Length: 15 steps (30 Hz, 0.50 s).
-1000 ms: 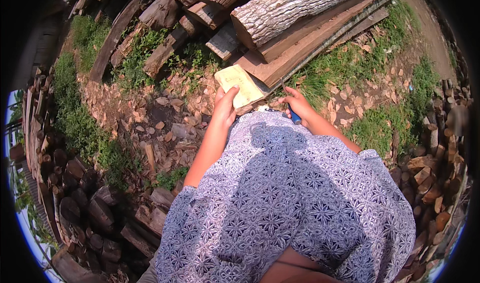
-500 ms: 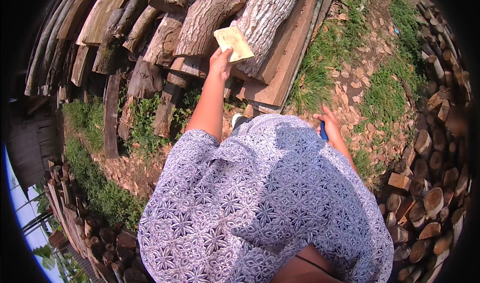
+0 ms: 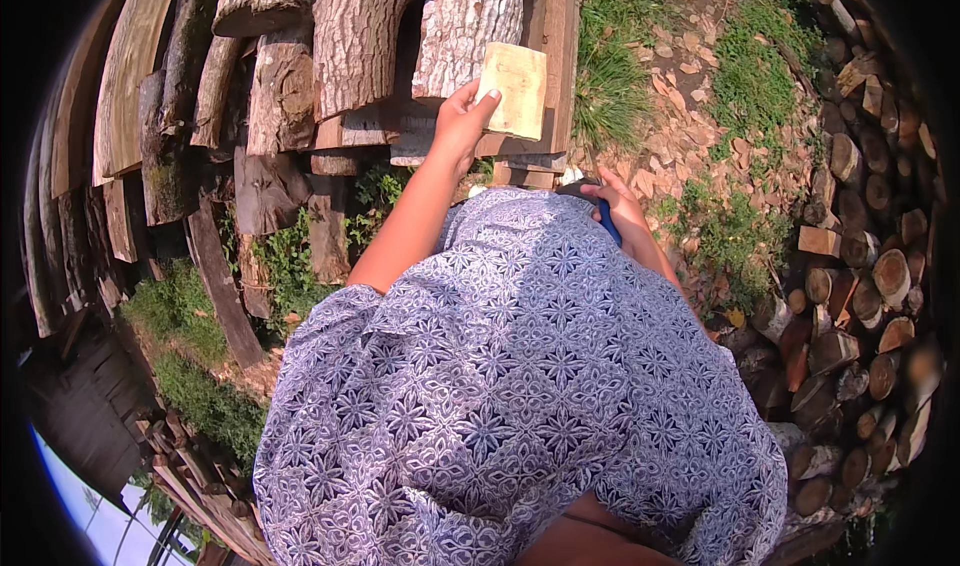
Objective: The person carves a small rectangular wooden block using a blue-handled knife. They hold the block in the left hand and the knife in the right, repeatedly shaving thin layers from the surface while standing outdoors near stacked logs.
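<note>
My left hand [image 3: 462, 128] reaches out ahead of me and grips a flat, pale yellow rectangular piece [image 3: 518, 91] by its lower left edge, thumb on top and fingers underneath. The piece has brownish stains, and whether it is a notebook or a small board I cannot tell. Close to my body on the right, my right hand [image 3: 627, 212] is closed around a narrow blue object [image 3: 607, 222]. Most of that object is hidden by the hand and shirt, so its kind does not show.
Thick rough-barked logs [image 3: 357, 41] and sawn planks [image 3: 562, 46] are stacked ahead and to the left. A pile of cut round wood [image 3: 890, 276] lines the right side. Between them runs ground with dry leaves [image 3: 655, 116] and grass [image 3: 610, 76].
My left hand has swung rightward and turned the yellow piece more upright, its broad face now toward me. My right hand has shifted slightly left and up in view, still around the blue object.
</note>
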Tool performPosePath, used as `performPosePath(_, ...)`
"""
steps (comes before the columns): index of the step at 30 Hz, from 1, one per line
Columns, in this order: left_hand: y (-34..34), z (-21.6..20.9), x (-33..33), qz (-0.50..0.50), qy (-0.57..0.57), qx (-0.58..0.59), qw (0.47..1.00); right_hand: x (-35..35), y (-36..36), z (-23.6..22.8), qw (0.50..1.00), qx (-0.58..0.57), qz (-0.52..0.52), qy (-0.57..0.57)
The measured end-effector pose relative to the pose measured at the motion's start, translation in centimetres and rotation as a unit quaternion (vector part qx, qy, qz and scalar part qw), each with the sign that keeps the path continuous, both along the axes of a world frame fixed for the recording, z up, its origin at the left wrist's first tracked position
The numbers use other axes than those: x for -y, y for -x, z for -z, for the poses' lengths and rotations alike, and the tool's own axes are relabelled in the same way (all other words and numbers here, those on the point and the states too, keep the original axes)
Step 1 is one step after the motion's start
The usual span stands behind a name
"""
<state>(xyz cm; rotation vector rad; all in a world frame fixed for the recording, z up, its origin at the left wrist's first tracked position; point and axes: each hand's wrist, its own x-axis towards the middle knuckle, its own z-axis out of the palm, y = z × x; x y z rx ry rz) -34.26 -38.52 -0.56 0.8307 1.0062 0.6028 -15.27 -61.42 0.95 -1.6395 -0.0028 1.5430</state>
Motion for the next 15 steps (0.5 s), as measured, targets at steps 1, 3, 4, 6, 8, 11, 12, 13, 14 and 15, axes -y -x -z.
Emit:
performPosePath(1, 0.3, 0.1, 1.1, 0.028, 0.004, -0.014, 0.999, 0.2, 0.3, 0.1, 1.0, -0.017, 0.014, -0.006)
performPosePath(3, 0.2, -0.4, 2.7, 0.044, 0.029, -0.057, 0.997, 0.4, 0.6, 0.6, 0.998, -0.041, 0.055, -0.013)
performPosePath(4, 0.3, -0.6, 3.6, 0.039, 0.054, -0.062, 0.996, 0.6, 0.4, 1.1, 0.996, -0.053, 0.07, -0.017)
performPosePath(6, 0.6, -1.1, 4.3, 0.019, 0.101, -0.07, 0.992, 0.5, -0.1, 1.4, 0.997, -0.048, 0.064, -0.01)
performPosePath(8, 0.9, -0.5, 4.7, 0.007, 0.134, -0.046, 0.99, 0.5, -1.1, 1.2, 0.998, -0.045, 0.046, 0.003)
performPosePath(11, 0.5, -0.8, 5.5, -0.011, 0.162, -0.013, 0.987, 0.9, -3.4, 0.3, 0.996, -0.064, 0.065, 0.001)
performPosePath(12, 0.0, -1.0, 5.6, -0.023, 0.161, 0.003, 0.987, 0.9, -4.3, -0.1, 0.996, -0.06, 0.061, 0.006)
performPosePath(13, -0.6, -1.3, 5.6, -0.035, 0.159, 0.019, 0.986, 1.1, -5.2, 0.1, 0.996, -0.057, 0.061, 0.011)
performPosePath(14, -1.1, -1.8, 5.7, -0.05, 0.155, 0.037, 0.986, 1.3, -6.3, 0.2, 0.997, -0.052, 0.057, 0.015)
performPosePath(15, -1.8, -2.5, 5.7, -0.079, 0.149, 0.032, 0.985, 1.5, -7.4, 0.3, 0.997, -0.048, 0.054, 0.018)
